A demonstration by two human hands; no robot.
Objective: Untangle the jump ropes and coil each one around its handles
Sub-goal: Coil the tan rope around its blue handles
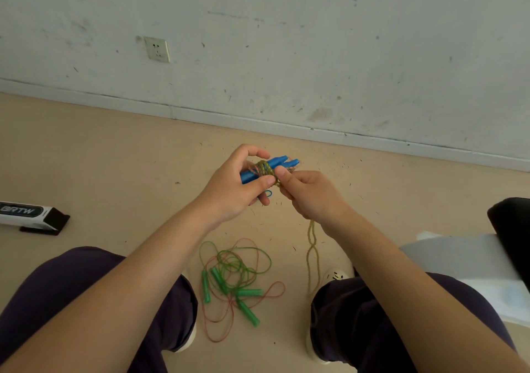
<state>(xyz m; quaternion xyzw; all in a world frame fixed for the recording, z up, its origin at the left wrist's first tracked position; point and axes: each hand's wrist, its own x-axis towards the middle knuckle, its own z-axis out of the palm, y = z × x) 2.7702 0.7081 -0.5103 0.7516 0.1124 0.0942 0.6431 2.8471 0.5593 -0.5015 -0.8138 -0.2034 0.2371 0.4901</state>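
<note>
Hands (pixel 258 183) curled around blue handles (pixel 275 164)

Both bare forearms reach forward and meet in front of the knees. The left hand (pixel 232 189) has its fingers (pixel 252 152) and thumb curled in a grip. The right hand (pixel 311 193), just beside it, pinches with thumb and curled fingers, knuckles up.

Bare room; scuffed wall (pixel 315 43), socket (pixel 157 49)
</note>
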